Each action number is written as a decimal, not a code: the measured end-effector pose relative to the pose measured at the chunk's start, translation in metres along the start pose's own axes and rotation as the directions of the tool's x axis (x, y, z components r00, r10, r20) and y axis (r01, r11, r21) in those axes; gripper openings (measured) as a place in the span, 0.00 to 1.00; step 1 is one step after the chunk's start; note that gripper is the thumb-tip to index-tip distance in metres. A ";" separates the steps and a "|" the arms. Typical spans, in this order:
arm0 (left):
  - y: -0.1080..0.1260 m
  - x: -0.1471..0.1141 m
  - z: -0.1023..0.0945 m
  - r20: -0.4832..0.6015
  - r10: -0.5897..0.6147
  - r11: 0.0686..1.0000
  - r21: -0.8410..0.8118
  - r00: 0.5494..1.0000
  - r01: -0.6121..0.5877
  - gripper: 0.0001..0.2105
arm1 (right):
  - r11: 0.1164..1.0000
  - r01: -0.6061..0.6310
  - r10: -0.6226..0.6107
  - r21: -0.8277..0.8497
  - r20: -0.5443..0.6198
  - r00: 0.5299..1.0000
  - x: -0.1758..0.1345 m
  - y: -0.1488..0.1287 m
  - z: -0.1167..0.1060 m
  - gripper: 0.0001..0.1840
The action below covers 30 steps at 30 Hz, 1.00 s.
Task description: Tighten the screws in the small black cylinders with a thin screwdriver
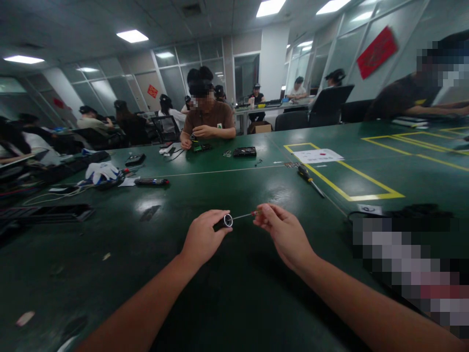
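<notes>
My left hand (205, 233) is closed around a short black cylinder (219, 224) with a pale ring at its open end, which faces right. Between thumb and fingers of my right hand (280, 227) is a small screwdriver with a reddish handle (254, 213). Its thin metal shaft (242, 216) points left, with the tip at or inside the ring of the cylinder; I cannot tell how deep. Both hands are above the green table (234, 293). Most of the screwdriver's handle is hidden by my right fingers.
A yellow-black screwdriver (309, 179) lies beyond my right hand, near yellow tape (370, 197) and paper sheets (318, 155). Left are a dark tube-like tool (152, 182), white gloves (100, 172) and a black tray (54, 213). Across the table, a person (208, 115) handles small parts beside a black box (245, 152).
</notes>
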<state>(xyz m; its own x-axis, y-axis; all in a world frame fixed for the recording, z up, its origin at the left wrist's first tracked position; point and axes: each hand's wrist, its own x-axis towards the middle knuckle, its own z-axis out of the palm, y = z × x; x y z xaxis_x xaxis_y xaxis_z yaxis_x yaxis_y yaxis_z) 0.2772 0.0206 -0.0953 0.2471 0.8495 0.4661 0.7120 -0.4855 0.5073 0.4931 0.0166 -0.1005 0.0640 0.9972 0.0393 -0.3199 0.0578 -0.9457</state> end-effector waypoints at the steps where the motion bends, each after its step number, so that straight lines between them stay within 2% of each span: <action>1: -0.001 0.000 0.001 0.000 0.017 1.000 -0.001 1.000 -0.017 0.20 | 0.999 -0.031 0.031 0.036 -0.017 0.999 0.000 0.000 0.000 0.14; 3: -0.003 0.000 0.001 -0.007 0.052 0.999 -0.002 0.999 -0.052 0.21 | 0.979 -0.157 0.162 0.130 -0.028 0.986 0.002 -0.002 0.001 0.11; 5: -0.005 0.001 0.002 -0.027 0.072 0.997 0.000 0.997 -0.072 0.20 | 0.917 -0.324 0.332 0.233 0.006 0.943 0.005 -0.006 -0.001 0.14; 6: -0.005 0.002 0.001 -0.039 0.075 0.997 0.001 0.996 -0.075 0.20 | 0.880 -0.385 0.390 0.277 0.038 0.920 0.007 -0.009 -0.002 0.16; 7: -0.005 0.002 0.001 -0.047 0.071 0.997 0.001 0.996 -0.071 0.19 | 0.869 -0.386 0.391 0.309 0.047 0.919 0.009 -0.011 -0.003 0.17; 8: -0.004 0.003 0.000 -0.050 0.063 0.998 0.000 0.997 -0.063 0.19 | 0.880 -0.352 0.356 0.319 0.048 0.933 0.010 -0.012 -0.004 0.16; 11: -0.002 0.003 -0.002 -0.045 0.025 1.000 -0.015 0.999 -0.026 0.18 | 0.957 -0.156 0.153 0.244 0.032 0.988 0.011 -0.012 -0.006 0.11; 14: 0.001 0.002 -0.003 -0.045 0.003 1.000 -0.014 0.999 -0.004 0.19 | 0.991 -0.029 0.027 0.129 0.019 0.999 0.008 -0.008 -0.005 0.14; 23: 0.003 0.001 -0.001 -0.034 0.010 1.000 0.009 0.999 -0.009 0.19 | 0.975 0.154 -0.147 -0.160 0.053 0.988 -0.001 -0.005 -0.003 0.15; 30: 0.002 0.001 -0.001 -0.041 0.008 1.000 0.015 0.999 -0.007 0.19 | 0.924 0.222 -0.210 -0.311 0.073 0.975 -0.004 -0.012 -0.003 0.14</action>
<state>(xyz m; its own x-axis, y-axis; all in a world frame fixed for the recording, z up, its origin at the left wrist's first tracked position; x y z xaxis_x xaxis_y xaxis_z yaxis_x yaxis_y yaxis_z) 0.2784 0.0206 -0.0936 0.2255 0.8366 0.4992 0.7201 -0.4883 0.4931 0.4997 0.0115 -0.0903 0.0608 0.9636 0.2605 0.0122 0.2602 -0.9655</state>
